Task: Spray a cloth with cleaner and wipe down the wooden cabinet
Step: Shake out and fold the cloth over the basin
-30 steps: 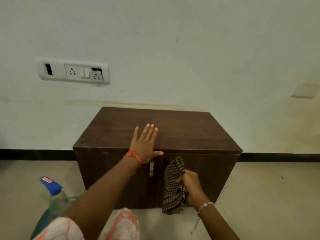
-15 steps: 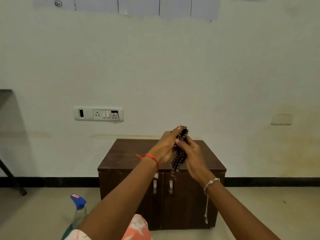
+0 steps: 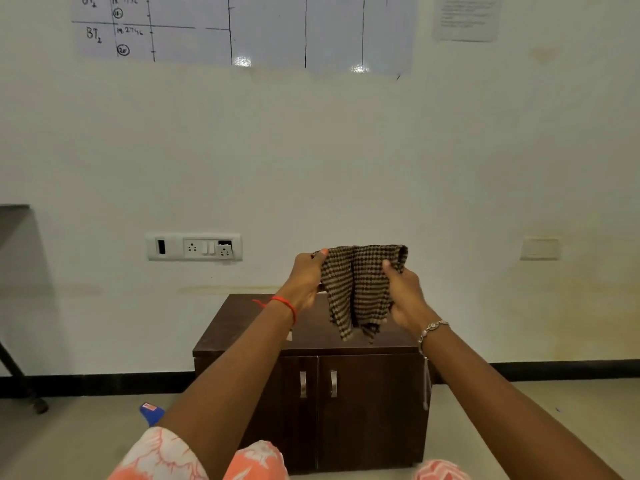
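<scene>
A brown checked cloth [image 3: 356,289] is spread in the air between both hands, above the cabinet top. My left hand [image 3: 306,278] grips its upper left corner and my right hand [image 3: 403,292] grips its right side. The dark wooden cabinet [image 3: 374,410] stands against the wall below, both doors shut, two metal handles [image 3: 318,383] at the middle. Only the blue head of the spray bottle [image 3: 151,411] shows on the floor to the cabinet's left, the rest hidden behind my left arm.
A white socket panel [image 3: 193,247] sits on the wall left of the cloth, paper charts [image 3: 242,29] hang higher up. A dark table edge and leg [image 3: 14,368] stand at the far left. Beige floor lies on both sides of the cabinet.
My left hand left the cabinet top and joined the right on the cloth. The cloth rose from the door front and is now pulled open between both hands. The view has backed away.
</scene>
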